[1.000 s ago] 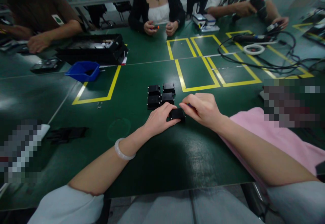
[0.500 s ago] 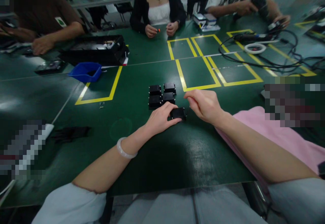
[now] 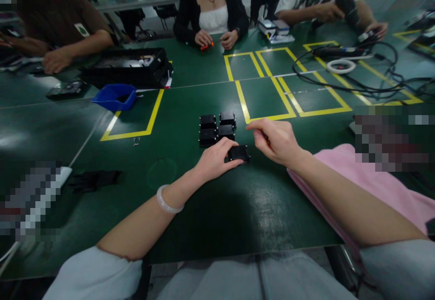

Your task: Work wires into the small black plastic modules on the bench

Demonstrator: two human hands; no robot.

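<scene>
Pressure prob wants to be light & even here imo, so the black block (image 3: 239,153) sits flat on the table (image 3: 217,220). Left hand (image 3: 215,157) is clamped on it, thumb nearside, fingers far side, block's right end poking out btw. Right hand (image 3: 277,142) is curled just beside, apart from it; can't tell if it's holding smth.
</scene>
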